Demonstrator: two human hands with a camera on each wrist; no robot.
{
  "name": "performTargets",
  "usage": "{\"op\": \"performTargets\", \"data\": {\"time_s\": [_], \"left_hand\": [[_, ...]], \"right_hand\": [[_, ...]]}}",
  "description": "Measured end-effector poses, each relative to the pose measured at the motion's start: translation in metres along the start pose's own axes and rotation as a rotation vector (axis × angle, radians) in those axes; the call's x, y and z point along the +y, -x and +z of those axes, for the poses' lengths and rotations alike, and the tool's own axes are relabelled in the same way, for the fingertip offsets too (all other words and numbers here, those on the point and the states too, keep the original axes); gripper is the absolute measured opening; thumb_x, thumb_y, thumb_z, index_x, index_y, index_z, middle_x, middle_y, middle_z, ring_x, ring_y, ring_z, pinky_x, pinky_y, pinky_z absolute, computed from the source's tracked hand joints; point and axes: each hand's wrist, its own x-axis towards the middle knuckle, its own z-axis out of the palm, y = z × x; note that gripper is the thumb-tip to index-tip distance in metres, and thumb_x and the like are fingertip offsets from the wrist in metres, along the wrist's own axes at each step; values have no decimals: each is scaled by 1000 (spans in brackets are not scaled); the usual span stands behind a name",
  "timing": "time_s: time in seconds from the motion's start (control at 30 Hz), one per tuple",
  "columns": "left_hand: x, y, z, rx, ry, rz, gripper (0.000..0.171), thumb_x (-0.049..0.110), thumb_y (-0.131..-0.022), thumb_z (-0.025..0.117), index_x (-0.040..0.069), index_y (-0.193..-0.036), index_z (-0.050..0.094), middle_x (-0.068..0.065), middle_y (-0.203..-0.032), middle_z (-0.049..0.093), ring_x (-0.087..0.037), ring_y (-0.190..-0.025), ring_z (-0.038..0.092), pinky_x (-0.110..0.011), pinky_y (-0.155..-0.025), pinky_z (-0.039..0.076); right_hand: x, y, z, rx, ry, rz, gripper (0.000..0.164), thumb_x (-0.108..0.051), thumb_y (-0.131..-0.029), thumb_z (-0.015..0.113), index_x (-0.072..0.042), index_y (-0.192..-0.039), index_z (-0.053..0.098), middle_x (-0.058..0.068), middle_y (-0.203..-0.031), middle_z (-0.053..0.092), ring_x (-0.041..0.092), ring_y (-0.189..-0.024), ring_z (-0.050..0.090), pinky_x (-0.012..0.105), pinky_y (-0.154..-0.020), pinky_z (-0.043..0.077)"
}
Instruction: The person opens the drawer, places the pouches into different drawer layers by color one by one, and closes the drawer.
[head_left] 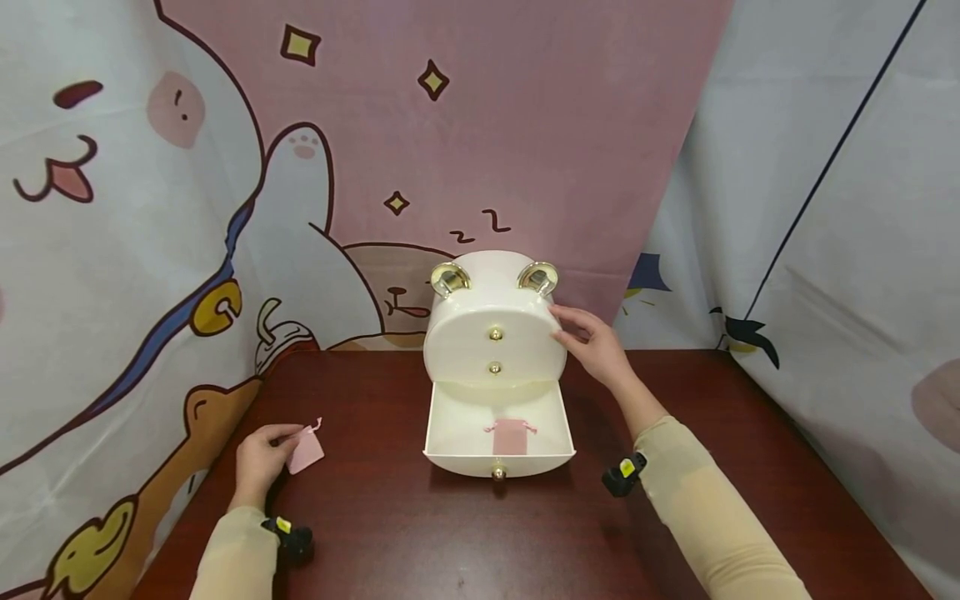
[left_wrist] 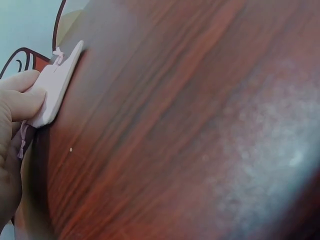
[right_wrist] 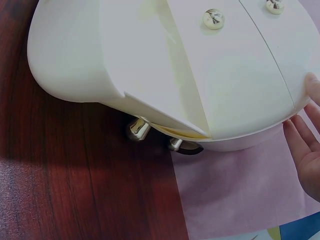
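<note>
My left hand (head_left: 262, 458) pinches a small pink drawstring pouch (head_left: 306, 451) low over the table at the left. Thumb and fingertips hold the pouch by one side, its thin cords hanging out in the left wrist view. A white drawer box (head_left: 495, 287) with gold ears stands at the middle. Its bottom drawer (head_left: 457, 425) is pulled out, and a second pink pouch (head_left: 510, 437) lies inside. With fairly straight fingers, my right hand (head_left: 596, 346) touches the box's right side, thumb at the front edge in the right wrist view.
Two upper drawers with gold knobs (head_left: 495, 334) are closed; another knob (head_left: 498, 473) sticks out from the open drawer's front. The dark red wooden table (head_left: 480, 542) reaches back to a printed cartoon cloth (head_left: 525, 150). A white cloth (head_left: 847, 208) hangs along the right.
</note>
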Motion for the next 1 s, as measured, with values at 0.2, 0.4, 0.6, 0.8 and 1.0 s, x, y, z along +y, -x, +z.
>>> {"op": "performTargets", "data": {"time_s": [0.2, 0.4, 0.6, 0.8, 1.0], "left_hand": [[4, 0, 0, -20, -3, -50, 14, 4, -89, 71, 0, -102, 77, -23, -112, 69, -41, -107, 61, -51, -88, 46], [15, -1, 3, -22, -8, -30, 12, 5, -88, 72, 3, -98, 78, -20, -108, 71, -38, -105, 63, -46, -85, 47], [28, -1, 7, -25, -16, 50, 10, 3, -84, 74, 4, -92, 80, -15, -98, 74, -33, -97, 66, -38, -76, 50], [42, -1, 10, -30, -9, 117, 10, 0, -84, 74, 6, -89, 80, -11, -93, 75, -29, -92, 66, -31, -71, 50], [55, -1, 13, -18, 0, 187, 11, -2, -83, 75, 7, -88, 80, -10, -92, 75, -27, -89, 67, -25, -67, 49]], "right_hand": [[25, -5, 2, 4, -1, 9, 43, -7, -93, 70, -4, -135, 61, 15, -138, 57, 34, -126, 53, 47, -99, 47], [-5, 1, 0, -8, 9, 3, 42, 1, -92, 67, 6, -133, 58, 24, -137, 54, 41, -125, 52, 52, -98, 46], [-7, 1, -1, -5, 18, 5, 41, 1, -92, 67, 6, -132, 59, 24, -136, 55, 41, -124, 52, 50, -97, 48], [-4, 1, -1, 5, 8, 2, 41, 2, -92, 68, 6, -132, 59, 24, -135, 56, 41, -124, 53, 51, -97, 48], [-4, 1, 0, 6, 7, 6, 41, 1, -92, 68, 5, -132, 59, 23, -136, 56, 40, -124, 53, 50, -97, 48]]}}
